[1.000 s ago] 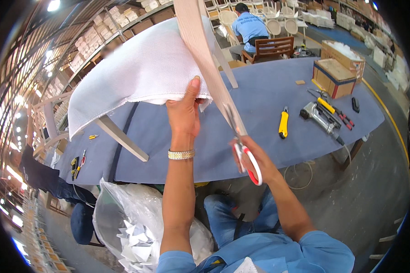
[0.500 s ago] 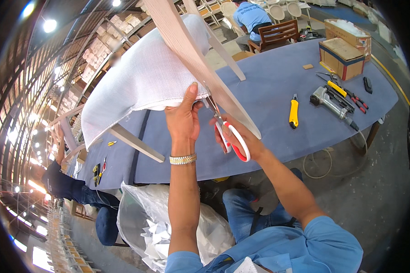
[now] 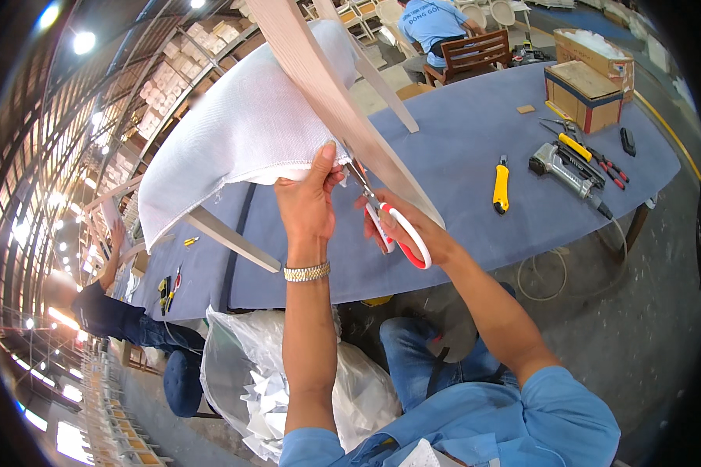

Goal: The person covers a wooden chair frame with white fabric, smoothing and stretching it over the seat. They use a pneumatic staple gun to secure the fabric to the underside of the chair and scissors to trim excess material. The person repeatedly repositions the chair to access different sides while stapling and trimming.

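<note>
A pale wooden chair frame stands on the table, its seat covered in whitish woven fabric point(image 3: 234, 117). My left hand point(image 3: 310, 198) pinches the lower edge of that fabric between thumb and fingers, close to a wide chair leg point(image 3: 335, 101). In my right hand point(image 3: 414, 233) are scissors point(image 3: 401, 232) with white and red handles. Their blades point up and left, at the fabric's edge beside the leg and just right of my left thumb. Part of the blades is hidden against the fabric and wood.
On the blue-grey table point(image 3: 459, 148) lie a yellow utility knife point(image 3: 501, 187), a staple gun point(image 3: 565, 175), pliers point(image 3: 611, 171) and cardboard boxes point(image 3: 584, 89). Below hangs a clear plastic bag point(image 3: 343, 381) of white scraps. A co-worker point(image 3: 109, 307) stands left; another person point(image 3: 432, 31) sits beyond.
The scissors and both my hands have shifted slightly up and left along the fabric's edge. The co-worker's raised hand on the left has moved.
</note>
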### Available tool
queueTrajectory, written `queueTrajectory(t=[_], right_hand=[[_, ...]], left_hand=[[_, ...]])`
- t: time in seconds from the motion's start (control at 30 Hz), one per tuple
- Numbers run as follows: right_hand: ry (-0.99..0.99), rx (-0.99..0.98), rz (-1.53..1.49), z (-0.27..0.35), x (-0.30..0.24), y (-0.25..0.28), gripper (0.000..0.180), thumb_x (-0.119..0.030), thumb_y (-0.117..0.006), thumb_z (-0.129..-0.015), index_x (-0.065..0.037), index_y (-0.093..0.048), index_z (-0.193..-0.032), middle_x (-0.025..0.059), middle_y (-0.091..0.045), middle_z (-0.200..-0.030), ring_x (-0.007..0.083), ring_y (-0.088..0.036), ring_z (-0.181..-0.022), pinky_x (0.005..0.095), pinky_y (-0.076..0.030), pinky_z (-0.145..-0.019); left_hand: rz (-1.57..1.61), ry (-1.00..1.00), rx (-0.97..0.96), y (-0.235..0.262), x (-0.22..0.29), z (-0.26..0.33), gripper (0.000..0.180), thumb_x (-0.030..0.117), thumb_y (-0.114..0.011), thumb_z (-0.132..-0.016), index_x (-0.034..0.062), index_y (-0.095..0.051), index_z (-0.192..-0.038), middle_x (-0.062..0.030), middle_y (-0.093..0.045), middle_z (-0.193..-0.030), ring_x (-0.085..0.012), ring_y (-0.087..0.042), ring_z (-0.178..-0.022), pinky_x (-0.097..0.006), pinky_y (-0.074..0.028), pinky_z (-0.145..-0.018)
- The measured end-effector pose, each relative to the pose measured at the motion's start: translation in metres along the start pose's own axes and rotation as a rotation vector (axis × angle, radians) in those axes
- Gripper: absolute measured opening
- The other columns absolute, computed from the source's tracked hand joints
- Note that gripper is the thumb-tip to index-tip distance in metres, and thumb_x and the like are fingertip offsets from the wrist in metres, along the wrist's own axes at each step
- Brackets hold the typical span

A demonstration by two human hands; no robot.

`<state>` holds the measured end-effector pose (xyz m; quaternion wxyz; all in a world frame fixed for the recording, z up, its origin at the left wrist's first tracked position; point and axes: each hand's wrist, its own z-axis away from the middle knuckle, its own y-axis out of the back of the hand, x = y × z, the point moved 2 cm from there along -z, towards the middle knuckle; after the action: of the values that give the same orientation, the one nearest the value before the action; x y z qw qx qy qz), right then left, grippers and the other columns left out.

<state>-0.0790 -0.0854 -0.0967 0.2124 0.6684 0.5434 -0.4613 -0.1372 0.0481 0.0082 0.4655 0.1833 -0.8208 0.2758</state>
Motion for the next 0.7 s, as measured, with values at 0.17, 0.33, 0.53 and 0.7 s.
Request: queueTrajectory(t=[0.17,0.33,0.53,0.7], right_hand=[[0.025,-0.020,-0.045,-0.013,0.001,-0.002,0.048,-0.050,-0.052,-0.105,-0.013,-0.049,-0.134,0.0009,-0.056,-0.088,0.0092,-0.054,-0.073,0.0264,-0.047,-0.065],[0.035,0.030,-0.079,-0.019,-0.002,-0.008,0.044,-0.048,-0.058,-0.103,-0.012,-0.053,-0.128,-0.0004,-0.055,-0.083,0.0073,-0.052,-0.064,0.0243,-0.045,-0.057],[0.001,0.117,-0.035,-0.011,-0.006,-0.015,0.043,-0.046,-0.061,-0.101,-0.008,-0.056,-0.119,-0.0018,-0.054,-0.075,0.0066,-0.050,-0.054,0.0224,-0.043,-0.049],[0.029,0.094,0.015,-0.022,-0.010,-0.018,0.049,-0.052,-0.050,-0.104,-0.007,-0.054,-0.122,0.0017,-0.054,-0.077,0.0104,-0.053,-0.061,0.0257,-0.046,-0.056]], left_hand=[[-0.007,0.012,-0.025,0.004,-0.003,-0.002,0.019,0.007,-0.078,-0.089,0.0004,-0.069,-0.105,-0.0060,-0.071,-0.090,-0.0130,-0.065,-0.070,-0.024,-0.054,-0.058],[-0.022,0.007,0.000,0.008,-0.002,-0.002,0.019,0.008,-0.081,-0.087,-0.0028,-0.070,-0.099,-0.0074,-0.071,-0.084,-0.0131,-0.065,-0.066,-0.025,-0.054,-0.057],[-0.018,0.004,-0.012,0.007,0.002,-0.001,0.019,0.008,-0.081,-0.087,-0.0018,-0.070,-0.098,-0.0068,-0.070,-0.083,-0.0125,-0.063,-0.065,-0.025,-0.053,-0.055],[-0.028,0.022,-0.064,0.015,0.008,-0.002,0.018,0.008,-0.081,-0.087,-0.0013,-0.069,-0.098,-0.0065,-0.070,-0.083,-0.0120,-0.063,-0.065,-0.024,-0.051,-0.055]])
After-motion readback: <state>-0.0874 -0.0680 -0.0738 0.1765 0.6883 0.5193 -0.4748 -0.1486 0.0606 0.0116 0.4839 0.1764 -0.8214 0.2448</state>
